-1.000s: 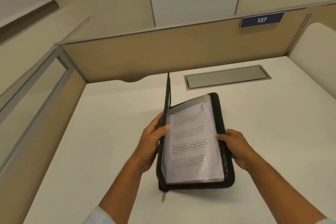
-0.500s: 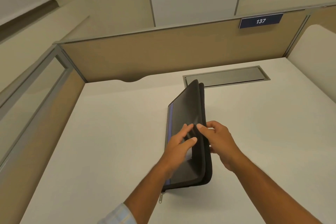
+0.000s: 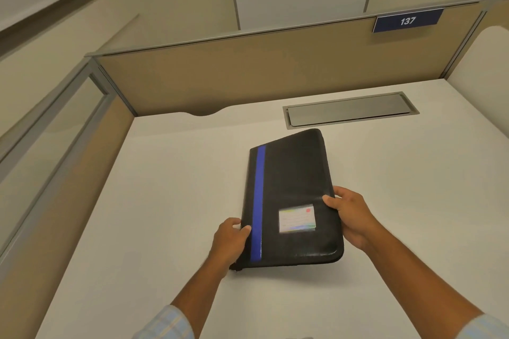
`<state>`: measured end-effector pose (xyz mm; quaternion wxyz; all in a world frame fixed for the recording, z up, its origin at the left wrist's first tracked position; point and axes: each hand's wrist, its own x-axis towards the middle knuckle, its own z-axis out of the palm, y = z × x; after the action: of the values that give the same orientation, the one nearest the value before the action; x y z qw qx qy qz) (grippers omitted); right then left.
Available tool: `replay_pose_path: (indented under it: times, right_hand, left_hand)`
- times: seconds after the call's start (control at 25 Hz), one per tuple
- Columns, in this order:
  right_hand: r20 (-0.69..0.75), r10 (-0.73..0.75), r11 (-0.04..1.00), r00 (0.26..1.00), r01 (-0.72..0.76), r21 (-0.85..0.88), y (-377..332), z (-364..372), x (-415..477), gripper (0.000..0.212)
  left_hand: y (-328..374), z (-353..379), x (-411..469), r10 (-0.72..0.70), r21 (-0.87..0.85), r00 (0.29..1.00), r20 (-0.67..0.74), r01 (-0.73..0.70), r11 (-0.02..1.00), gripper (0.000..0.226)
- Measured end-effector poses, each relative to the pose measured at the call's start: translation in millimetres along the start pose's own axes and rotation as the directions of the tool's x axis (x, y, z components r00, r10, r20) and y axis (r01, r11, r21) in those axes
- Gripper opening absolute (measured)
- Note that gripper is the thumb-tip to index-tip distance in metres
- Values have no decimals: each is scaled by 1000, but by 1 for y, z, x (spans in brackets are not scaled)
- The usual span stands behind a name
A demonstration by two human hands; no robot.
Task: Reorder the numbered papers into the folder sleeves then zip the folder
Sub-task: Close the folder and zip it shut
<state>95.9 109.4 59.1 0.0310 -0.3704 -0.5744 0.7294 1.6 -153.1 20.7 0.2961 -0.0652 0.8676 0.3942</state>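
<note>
A black zip folder (image 3: 292,187) with a blue stripe and a small label card on its cover lies closed on the white desk (image 3: 165,201). My left hand (image 3: 230,239) grips its left spine edge near the front corner, thumb on the cover. On the right edge, my right hand (image 3: 349,215) holds it with the thumb on top. The numbered papers are hidden inside. The zipper pull is not visible.
A grey metal cable hatch (image 3: 349,110) is set into the desk behind the folder. Tan cubicle partitions (image 3: 248,74) close the back and left sides, with a blue "137" plate (image 3: 407,20) on the back one.
The folder stood open showing page 1 a second ago. The cover swung over to the right and now lies flat and closed. Both hands moved to its side edges.
</note>
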Motion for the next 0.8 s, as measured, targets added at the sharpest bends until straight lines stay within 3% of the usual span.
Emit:
replay_pose_path:
  times: [0.12, 0.2, 0.36, 0.44, 0.52, 0.68, 0.72, 0.8]
  right_hand:
    - [7, 40, 999, 999, -40, 16, 7, -1, 19, 21]
    - [-26, 25, 999, 999, -26, -45, 10, 0, 32, 19]
    - [-108, -86, 942, 990, 45, -333, 22, -1, 67, 10]
    - [-90, -153, 797, 984, 69, -600, 29, -5, 85, 16]
    - [-71, -176, 651, 982, 62, -756, 36, -8, 98, 27]
    - [-69, -191, 526, 979, 42, -850, 44, -7, 97, 35]
    - [-81, -216, 454, 973, 27, -891, 47, -3, 89, 39]
    - [-60, -367, 318, 928, 64, -946, 57, 9, 64, 48]
  left_hand:
    - [-16, -2, 5, -116, -137, 990, 83, 127, 982, 20]
    - [-22, -4, 9, -108, -166, 991, 80, 120, 979, 17]
    - [-25, -3, 16, -42, -117, 998, 55, 48, 992, 18]
    - [-23, 2, 18, -26, -72, 999, 19, 27, 997, 26]
    - [-20, 4, 20, -16, -41, 1000, -11, 15, 999, 31]
    - [-21, 2, 23, 14, -2, 999, -50, -14, 1000, 32]
    - [-24, 1, 24, 23, 2, 999, -42, -23, 1000, 32]
    - [-31, -2, 23, 45, -22, 999, 10, -45, 999, 32]
